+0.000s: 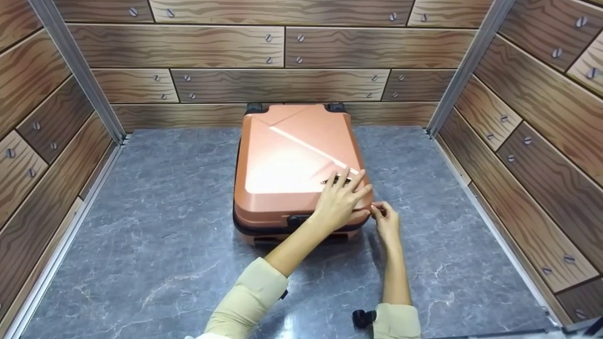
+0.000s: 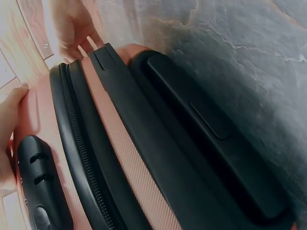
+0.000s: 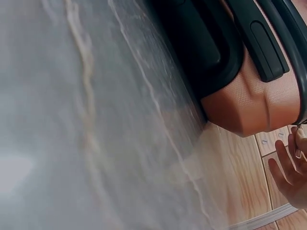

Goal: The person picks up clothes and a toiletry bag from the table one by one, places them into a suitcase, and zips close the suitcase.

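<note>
An orange-pink hard-shell suitcase [image 1: 287, 155] lies flat on the floor, its wheels toward the back wall. Spread across its near right corner, my left hand [image 1: 340, 202] rests on the shell with the fingers extended. Beside that corner, my right hand [image 1: 388, 226] pinches a small metal zipper pull [image 3: 299, 152] between thumb and finger. A black-edged zipper [image 2: 79, 139] runs around the suitcase's side, and the teeth look meshed along the near end. Close to the left hand is a black combination lock [image 2: 42, 184]. A black carry handle [image 2: 132, 124] sits on the near end.
Grey marble-patterned floor [image 1: 155, 226] surrounds the suitcase. Wood-patterned panels form the back wall [image 1: 198, 47] and both sides, joined by metal corner posts [image 1: 77, 61]. The suitcase's wheels [image 1: 336, 108] are close to the back wall.
</note>
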A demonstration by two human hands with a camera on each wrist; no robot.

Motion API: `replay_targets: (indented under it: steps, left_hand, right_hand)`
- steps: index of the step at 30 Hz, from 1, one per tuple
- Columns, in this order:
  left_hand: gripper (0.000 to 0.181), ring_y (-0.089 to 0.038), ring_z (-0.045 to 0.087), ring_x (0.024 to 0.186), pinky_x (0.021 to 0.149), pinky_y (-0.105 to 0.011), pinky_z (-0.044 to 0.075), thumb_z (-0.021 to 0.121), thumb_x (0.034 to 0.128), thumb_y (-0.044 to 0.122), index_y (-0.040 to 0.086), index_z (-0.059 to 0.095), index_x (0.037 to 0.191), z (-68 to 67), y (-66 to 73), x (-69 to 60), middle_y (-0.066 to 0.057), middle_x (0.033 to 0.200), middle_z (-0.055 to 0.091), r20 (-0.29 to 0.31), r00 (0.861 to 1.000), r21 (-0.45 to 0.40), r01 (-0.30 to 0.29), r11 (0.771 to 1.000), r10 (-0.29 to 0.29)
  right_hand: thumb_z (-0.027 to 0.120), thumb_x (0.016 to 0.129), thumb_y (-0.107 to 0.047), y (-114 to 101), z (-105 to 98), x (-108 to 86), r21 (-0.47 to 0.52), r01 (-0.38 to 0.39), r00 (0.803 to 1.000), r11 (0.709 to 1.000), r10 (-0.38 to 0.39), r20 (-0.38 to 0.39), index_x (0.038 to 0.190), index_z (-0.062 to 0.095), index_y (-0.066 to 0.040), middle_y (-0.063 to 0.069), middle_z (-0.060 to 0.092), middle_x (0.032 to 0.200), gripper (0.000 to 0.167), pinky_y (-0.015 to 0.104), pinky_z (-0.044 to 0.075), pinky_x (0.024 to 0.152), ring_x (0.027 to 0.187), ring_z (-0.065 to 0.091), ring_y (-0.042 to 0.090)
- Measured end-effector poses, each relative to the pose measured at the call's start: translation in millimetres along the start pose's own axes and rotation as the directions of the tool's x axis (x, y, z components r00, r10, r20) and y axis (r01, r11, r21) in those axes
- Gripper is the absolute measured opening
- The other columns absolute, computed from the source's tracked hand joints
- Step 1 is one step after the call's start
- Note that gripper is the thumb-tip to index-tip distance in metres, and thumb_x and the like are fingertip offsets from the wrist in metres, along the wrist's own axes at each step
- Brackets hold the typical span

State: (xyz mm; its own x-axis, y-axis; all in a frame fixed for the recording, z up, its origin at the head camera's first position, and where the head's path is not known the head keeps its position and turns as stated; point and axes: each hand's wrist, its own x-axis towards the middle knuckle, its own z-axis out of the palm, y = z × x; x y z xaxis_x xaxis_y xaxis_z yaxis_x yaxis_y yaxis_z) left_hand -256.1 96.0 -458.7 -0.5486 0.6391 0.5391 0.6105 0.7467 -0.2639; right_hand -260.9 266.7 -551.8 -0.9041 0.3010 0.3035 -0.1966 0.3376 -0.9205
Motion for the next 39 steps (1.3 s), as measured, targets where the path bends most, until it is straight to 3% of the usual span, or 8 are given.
replay_targets:
  steps: [5, 11, 20, 31, 39]
  left_hand:
    - [0.057, -0.033, 0.038, 0.124, 0.098, -0.050, 0.031, 0.055, 0.0799, 0.060, 0.027, 0.056, 0.127, 0.5, -1.7, -2.7, -0.004, 0.140, 0.041, -0.017, 1.000, -0.027, 0.004, 1.000, -0.004]
    - [0.055, -0.033, 0.037, 0.125, 0.098, -0.050, 0.031, 0.056, 0.0806, 0.058, 0.027, 0.056, 0.127, 1.3, -1.7, -2.4, -0.003, 0.140, 0.041, -0.023, 1.000, -0.066, 0.014, 0.998, -0.016]
    - [0.056, -0.033, 0.035, 0.126, 0.100, -0.050, 0.028, 0.059, 0.0790, 0.058, 0.028, 0.055, 0.126, 0.2, -1.1, -2.3, -0.001, 0.140, 0.040, 0.005, 0.999, -0.094, 0.039, 0.995, -0.039]
    - [0.058, -0.034, 0.036, 0.125, 0.099, -0.049, 0.029, 0.057, 0.0782, 0.061, 0.030, 0.055, 0.127, 0.1, 0.5, -1.9, 0.000, 0.141, 0.040, 0.012, 0.999, -0.062, 0.050, 0.997, -0.050]
    - [0.058, -0.034, 0.037, 0.123, 0.098, -0.048, 0.031, 0.058, 0.0765, 0.062, 0.031, 0.056, 0.125, -0.8, -0.7, -1.3, 0.001, 0.139, 0.041, -0.002, 0.999, -0.050, 0.054, 0.997, -0.054]
  right_hand:
    - [0.060, 0.085, 0.005, -2, -4, 2.3, -0.087, 0.096, 0.995, 0.992, -0.094, 0.027, 0.085, 0.061, 0.012, 0.019, 0.063, 0.075, 0.007, 0.016, 0.043, 0.058, 0.066, 0.059, 0.022]
    - [0.060, 0.084, 0.006, -3, -9, 3.3, -0.125, 0.144, 0.988, 0.982, -0.136, 0.072, 0.082, 0.060, 0.012, 0.022, 0.063, 0.074, 0.007, 0.017, 0.042, 0.058, 0.068, 0.061, 0.032]
    - [0.059, 0.083, 0.009, -6, -16, 0.3, -0.126, 0.199, 0.973, 0.972, -0.181, 0.143, 0.080, 0.062, 0.007, 0.019, 0.063, 0.076, 0.005, 0.020, 0.044, 0.060, 0.069, 0.061, 0.029]
    - [0.062, 0.084, 0.001, -14, -20, -4.8, -0.283, 0.203, 0.972, 0.937, -0.158, 0.174, 0.084, 0.062, 0.007, 0.012, 0.060, 0.077, 0.006, 0.034, 0.045, 0.063, 0.071, 0.059, 0.028]
    - [0.063, 0.085, -0.003, -18, -22, -7.2, -0.307, 0.195, 0.971, 0.931, -0.140, 0.195, 0.082, 0.062, 0.006, 0.011, 0.060, 0.077, 0.010, 0.036, 0.045, 0.064, 0.072, 0.059, 0.026]
